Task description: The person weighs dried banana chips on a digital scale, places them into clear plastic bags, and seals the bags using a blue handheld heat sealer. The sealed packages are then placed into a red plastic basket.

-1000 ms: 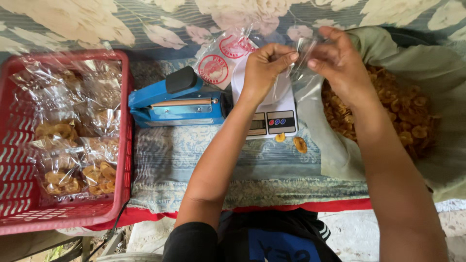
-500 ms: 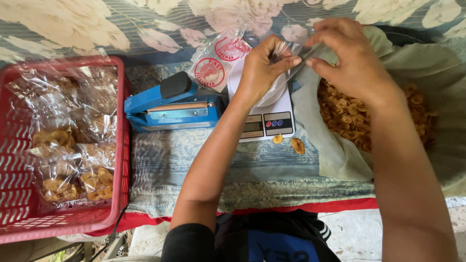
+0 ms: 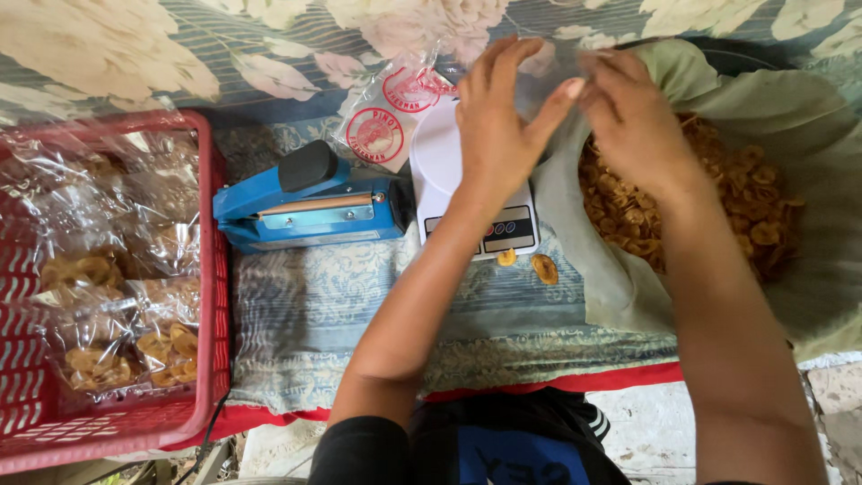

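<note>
Leftmost: red basket point(image 3: 208, 269) full of sealed chip packets point(image 3: 108, 350). Next, blue heat sealer point(image 3: 310, 205), with printed empty bags point(image 3: 386, 121) behind it. Left hand point(image 3: 498, 135) is over the white scale point(image 3: 449, 171), right hand point(image 3: 633, 126) over the chip pile point(image 3: 718, 216); fingertips of both pinch a clear bag point(image 3: 552, 76) between them. Two loose chips point(image 3: 534, 265) lie by the scale.

Both hands, left hand point(image 3: 498, 126) and right hand point(image 3: 633, 121), pinch a clear bag point(image 3: 557, 67) above the white scale point(image 3: 449, 171).
</note>
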